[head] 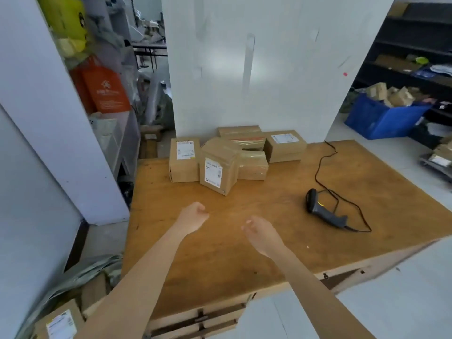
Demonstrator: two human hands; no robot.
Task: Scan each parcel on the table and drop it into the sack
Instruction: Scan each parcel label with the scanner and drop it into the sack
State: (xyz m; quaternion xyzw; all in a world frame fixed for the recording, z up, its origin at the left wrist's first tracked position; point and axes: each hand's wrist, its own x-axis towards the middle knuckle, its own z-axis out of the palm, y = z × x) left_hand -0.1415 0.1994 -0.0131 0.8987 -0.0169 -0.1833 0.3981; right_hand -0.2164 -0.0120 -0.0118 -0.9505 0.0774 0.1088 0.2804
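Note:
Several brown cardboard parcels with white labels cluster at the far side of the wooden table (244, 253). The nearest parcel (218, 166) stands tilted on a corner, beside an upright one (184, 159) at the left and a flat one (285, 145) at the back right. A black handheld scanner (324, 211) lies on the table at the right, its cable trailing back. My left hand (194, 213) hovers over the table with fingers curled, holding nothing. My right hand (259, 232) hovers beside it, fingers loosely apart and empty. A grey-green sack (73, 277) sits on the floor at the lower left with a labelled parcel (60, 321) in it.
A white pillar (244, 69) rises right behind the parcels. Cluttered shelves with an orange bag (105, 86) stand to the left. A blue crate (384, 116) of boxes and dark shelving fill the right background. Drawers run along the table's front.

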